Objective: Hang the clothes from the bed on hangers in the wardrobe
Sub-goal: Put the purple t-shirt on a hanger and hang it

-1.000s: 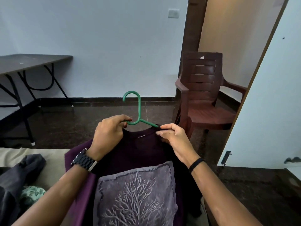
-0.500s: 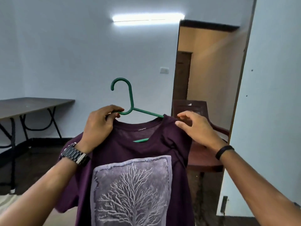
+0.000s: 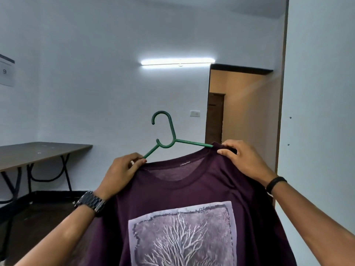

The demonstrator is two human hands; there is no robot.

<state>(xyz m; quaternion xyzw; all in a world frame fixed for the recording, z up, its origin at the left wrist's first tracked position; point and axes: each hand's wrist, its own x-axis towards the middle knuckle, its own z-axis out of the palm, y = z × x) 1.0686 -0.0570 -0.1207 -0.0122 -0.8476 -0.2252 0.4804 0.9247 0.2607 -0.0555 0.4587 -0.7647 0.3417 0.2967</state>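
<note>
A dark purple T-shirt (image 3: 192,191) with a pale tree print hangs in front of me on a green plastic hanger (image 3: 169,139). The hanger's hook points up and both its arms run into the neck opening. My left hand (image 3: 121,173) pinches the shirt's left shoulder together with the hanger arm. My right hand (image 3: 244,160) grips the right shoulder fabric over the other hanger arm. The bed is out of view.
A white wardrobe door (image 3: 318,112) stands at the right edge. A dark folding table (image 3: 38,152) is against the left wall. An open doorway (image 3: 240,112) lies behind the shirt, under a tube light (image 3: 177,62).
I have lifted the shirt and hanger higher and my view has tilted up. The bed and chair have dropped out of sight. My right hand moved onto the right shoulder and gripped it.
</note>
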